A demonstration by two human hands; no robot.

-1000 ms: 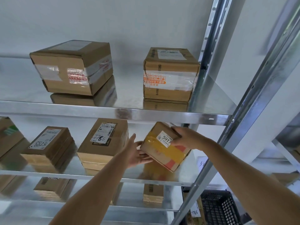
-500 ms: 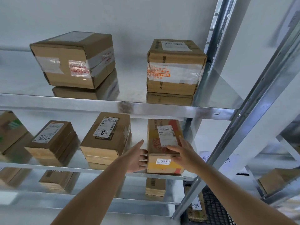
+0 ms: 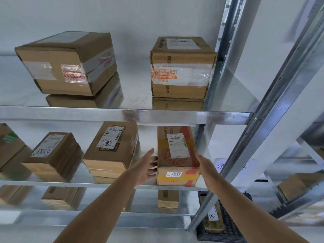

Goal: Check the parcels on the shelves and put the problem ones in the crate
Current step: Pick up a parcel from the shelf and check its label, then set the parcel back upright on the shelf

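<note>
A second ago tilted in both hands, the 5917 parcel [image 3: 177, 155] now sits flat at the middle shelf's [image 3: 52, 183] right end, left hand [image 3: 146, 168] and right hand [image 3: 204, 166] spread loosely beside it, apparently passed, not crated.

Bright, even, diffuse light, no visible lamp; cool white cast on the wall [image 3: 149, 16]. Shadows soft and faint. Upper shelf [image 3: 136, 85] acts like a mirror: clear reflections under both boxes, w/ hazy glare across the metal. Shiny tape on the left top box [image 3: 70, 64] throws white hotspots, print partly washed out. Wide-angle distortion strong: uprights [image 3: 273, 109] lean and bow at right edge. Centre fairly sharp, label "5917" [image 3: 174, 174] legible; left edge, bottom corners & far right soft, smeared.
</note>
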